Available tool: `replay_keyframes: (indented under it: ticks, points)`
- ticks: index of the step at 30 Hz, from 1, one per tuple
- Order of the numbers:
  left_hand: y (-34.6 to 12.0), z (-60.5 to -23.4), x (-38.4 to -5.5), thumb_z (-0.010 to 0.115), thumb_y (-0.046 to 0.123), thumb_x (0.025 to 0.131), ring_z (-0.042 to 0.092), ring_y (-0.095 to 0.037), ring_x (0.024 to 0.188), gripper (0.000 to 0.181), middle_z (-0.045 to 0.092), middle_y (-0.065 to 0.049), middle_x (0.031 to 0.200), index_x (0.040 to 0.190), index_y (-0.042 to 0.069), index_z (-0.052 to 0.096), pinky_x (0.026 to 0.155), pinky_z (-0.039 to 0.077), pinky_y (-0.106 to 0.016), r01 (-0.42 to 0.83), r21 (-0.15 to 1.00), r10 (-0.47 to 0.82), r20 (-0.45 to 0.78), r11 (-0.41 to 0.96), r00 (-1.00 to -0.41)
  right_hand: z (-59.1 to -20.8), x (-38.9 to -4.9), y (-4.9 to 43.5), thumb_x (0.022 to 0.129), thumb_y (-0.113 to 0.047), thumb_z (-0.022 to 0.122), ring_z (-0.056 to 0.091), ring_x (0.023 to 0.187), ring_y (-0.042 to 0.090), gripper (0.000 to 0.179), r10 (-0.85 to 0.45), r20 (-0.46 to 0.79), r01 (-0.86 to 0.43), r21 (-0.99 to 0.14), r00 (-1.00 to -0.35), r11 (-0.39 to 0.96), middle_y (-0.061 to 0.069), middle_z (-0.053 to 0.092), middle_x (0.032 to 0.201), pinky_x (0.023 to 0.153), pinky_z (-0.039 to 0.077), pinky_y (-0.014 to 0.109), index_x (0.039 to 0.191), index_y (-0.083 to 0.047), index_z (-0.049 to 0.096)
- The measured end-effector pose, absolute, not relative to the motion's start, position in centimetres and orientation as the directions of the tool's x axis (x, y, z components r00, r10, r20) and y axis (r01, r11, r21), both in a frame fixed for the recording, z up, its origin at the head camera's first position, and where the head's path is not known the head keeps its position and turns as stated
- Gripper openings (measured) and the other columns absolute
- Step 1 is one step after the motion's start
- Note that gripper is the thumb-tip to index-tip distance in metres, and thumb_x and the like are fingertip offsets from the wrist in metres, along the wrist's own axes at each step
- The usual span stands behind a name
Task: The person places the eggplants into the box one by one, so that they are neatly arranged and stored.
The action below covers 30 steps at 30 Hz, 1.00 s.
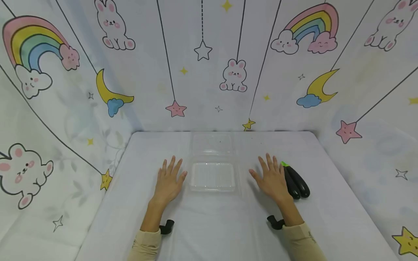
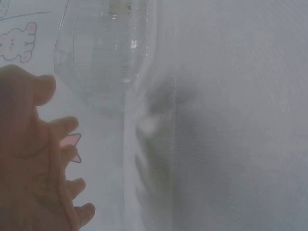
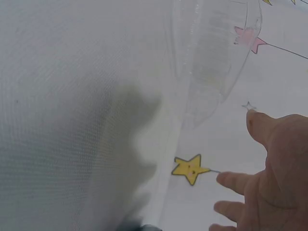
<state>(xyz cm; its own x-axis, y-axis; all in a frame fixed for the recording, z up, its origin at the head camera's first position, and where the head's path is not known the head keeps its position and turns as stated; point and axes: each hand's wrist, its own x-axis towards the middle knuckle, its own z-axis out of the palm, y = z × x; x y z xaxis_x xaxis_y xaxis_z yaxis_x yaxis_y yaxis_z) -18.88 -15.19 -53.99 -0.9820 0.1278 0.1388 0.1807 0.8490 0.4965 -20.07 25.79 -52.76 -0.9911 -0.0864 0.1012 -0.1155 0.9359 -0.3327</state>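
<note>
A clear plastic clamshell box (image 1: 213, 189) sits at the middle of the white table, its lid (image 1: 212, 144) folded back toward the wall. To its left hovers my left hand (image 1: 168, 183), fingers spread and holding nothing. On the other side my right hand (image 1: 271, 181) is likewise spread, with nothing in its grasp. Two dark, glossy eggplants (image 1: 298, 180) lie side by side just right of it, a bright green stem end at the top. The right hand overlaps part of them in the head view. Both wrist views show the clear box beyond the thumb.
The white-covered table (image 1: 209, 224) ends at a cloth backdrop (image 1: 147, 72) printed with rabbits, rainbows, moons and stars. A black wrist mount (image 1: 167, 227) sticks out from the left wrist, and another black mount (image 1: 275, 223) from the right one. Tan sleeves cover both forearms.
</note>
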Motion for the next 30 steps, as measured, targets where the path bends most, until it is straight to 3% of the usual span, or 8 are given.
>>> replay_keyframes:
  ticks: [12, 16, 23, 30]
  points:
    - [-14.7, -55.0, -19.3, 0.029, 0.047, 0.113, 0.002, -0.05, 0.157, 0.064, 0.013, -0.02, 0.172, 0.165, 0.01, 0.029, 0.123, 0.007, -0.069, 0.202, 0.586, 0.151, 0.136, 0.785, -0.979, -52.5, -19.6, 26.9, 0.105, -0.068, 0.038, -0.001, 0.156, 0.05, 0.088, 0.005, 0.061, -0.021, -0.417, -0.998, 0.908, 0.031, 0.007, 0.169, 0.121, 0.003, 0.071, 0.165, -0.004, 0.025]
    - [-14.7, -55.1, -19.2, 0.032, 0.042, 0.114, 0.004, -0.049, 0.157, 0.061, 0.017, -0.023, 0.17, 0.163, 0.005, 0.03, 0.123, 0.005, -0.067, 0.22, 0.632, 0.169, 0.141, 0.743, -0.976, -52.2, -19.5, 27.2, 0.105, -0.066, 0.04, 0.002, 0.155, 0.053, 0.087, 0.018, 0.068, -0.012, -0.419, -0.998, 0.908, 0.033, 0.011, 0.168, 0.12, 0.005, 0.072, 0.163, -0.001, 0.027]
    - [-14.4, -54.8, -18.9, 0.035, 0.038, 0.114, 0.001, -0.048, 0.157, 0.061, 0.017, -0.018, 0.172, 0.167, 0.01, 0.021, 0.123, 0.005, -0.068, 0.139, 0.771, 0.136, 0.069, 0.621, -0.988, -51.9, -19.3, 28.4, 0.106, -0.066, 0.038, 0.001, 0.154, 0.054, 0.089, 0.051, 0.044, 0.027, -0.434, -0.998, 0.9, 0.035, 0.007, 0.167, 0.12, 0.004, 0.073, 0.163, 0.001, 0.023]
    - [-13.8, -54.9, -18.9, 0.037, 0.029, 0.114, 0.014, -0.045, 0.156, 0.057, 0.023, -0.018, 0.17, 0.164, 0.004, 0.026, 0.124, 0.012, -0.063, 0.121, 0.83, 0.133, 0.057, 0.544, -0.989, -52.0, -19.2, 30.0, 0.106, -0.065, 0.036, 0.003, 0.153, 0.058, 0.09, 0.089, 0.054, 0.055, -0.45, -0.994, 0.891, 0.038, 0.006, 0.166, 0.117, 0.005, 0.076, 0.163, 0.003, 0.022]
